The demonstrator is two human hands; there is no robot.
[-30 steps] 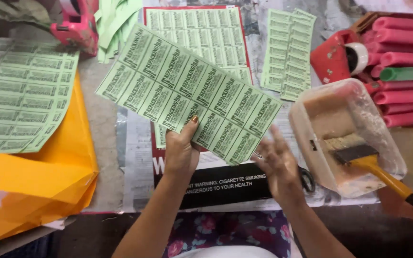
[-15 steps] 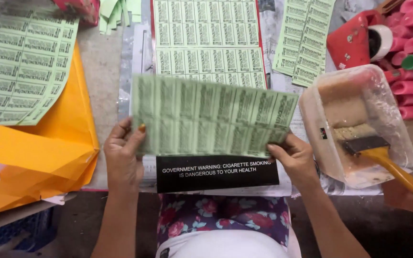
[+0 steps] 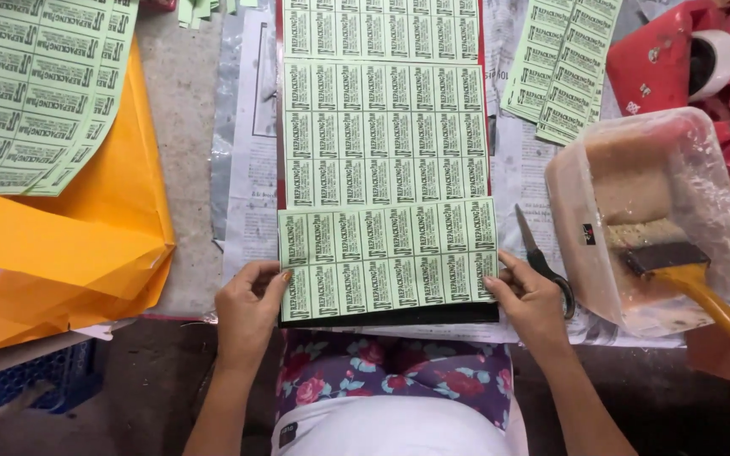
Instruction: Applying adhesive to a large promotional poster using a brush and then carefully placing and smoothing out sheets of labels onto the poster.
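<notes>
Head camera, looking straight down at a worktable: both hands hold one green label sheet [image 3: 388, 260], a grid of small printed labels, flat against the near end of a row of like sheets. The left hand [image 3: 249, 314] grips the sheet's lower left corner, thumb on top and fingers curled under the edge, so it is mostly closed on the paper. The right hand [image 3: 532, 300] pinches the lower right edge the same way, thumb over the paper and fingers bent beneath. The held sheet overlaps the bottom edge of a second green sheet [image 3: 386, 131] lying just beyond it, and a third sheet [image 3: 380, 27] continues toward the top of the view. Under them lies a dark board [image 3: 399, 316] whose near strip shows below the held sheet.

Just beside the right hand lie black-handled scissors [image 3: 542, 257], blades pointing away from the person. Further right stands a clear plastic tub [image 3: 720, 219] with a yellow-handled brush [image 3: 694, 283] resting in it. A loose stack of green labels [image 3: 561, 63] lies beyond the tub. On the left, orange envelopes [image 3: 78, 245] lie under another spread of green sheets [image 3: 31, 84], well apart from the hands.
</notes>
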